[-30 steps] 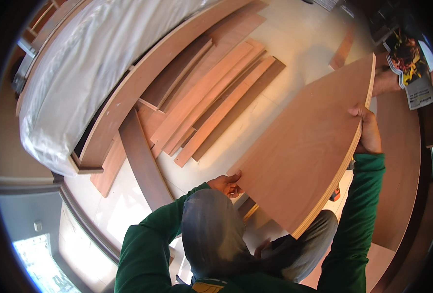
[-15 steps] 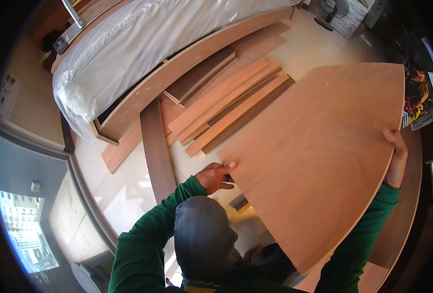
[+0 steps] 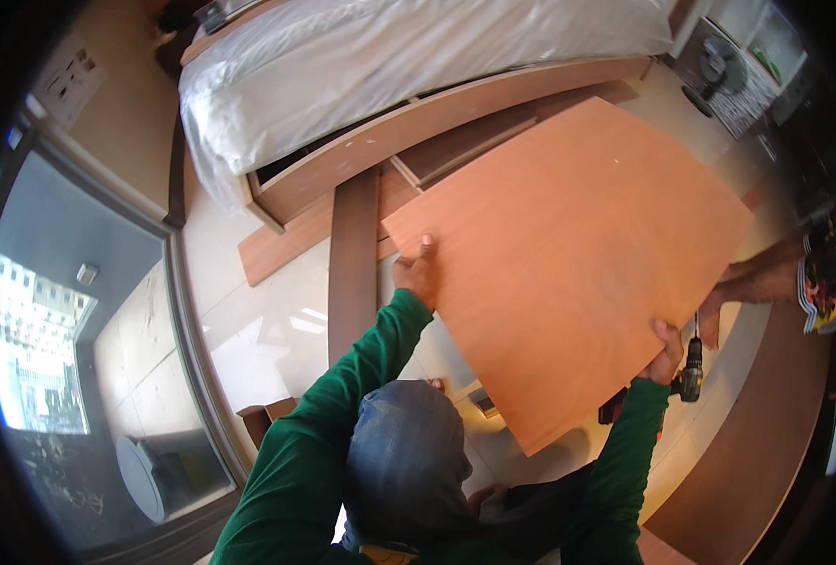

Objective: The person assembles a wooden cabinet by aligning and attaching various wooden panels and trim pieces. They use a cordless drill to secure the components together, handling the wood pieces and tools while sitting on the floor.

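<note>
Wooden panel (image 3: 568, 254) in outstretched hands (image 3: 417, 276).

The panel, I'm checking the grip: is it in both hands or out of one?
In both: the left hand grips the left edge of the panel, the right hand its lower right edge.

We saw the pale tiled floor (image 3: 291, 294) carrying a long dark brown plank (image 3: 353, 273), a lighter wooden board (image 3: 288, 240) showing to its left, a wooden bed frame (image 3: 371, 151) and, farther off, a dark fan (image 3: 716, 62).
</note>
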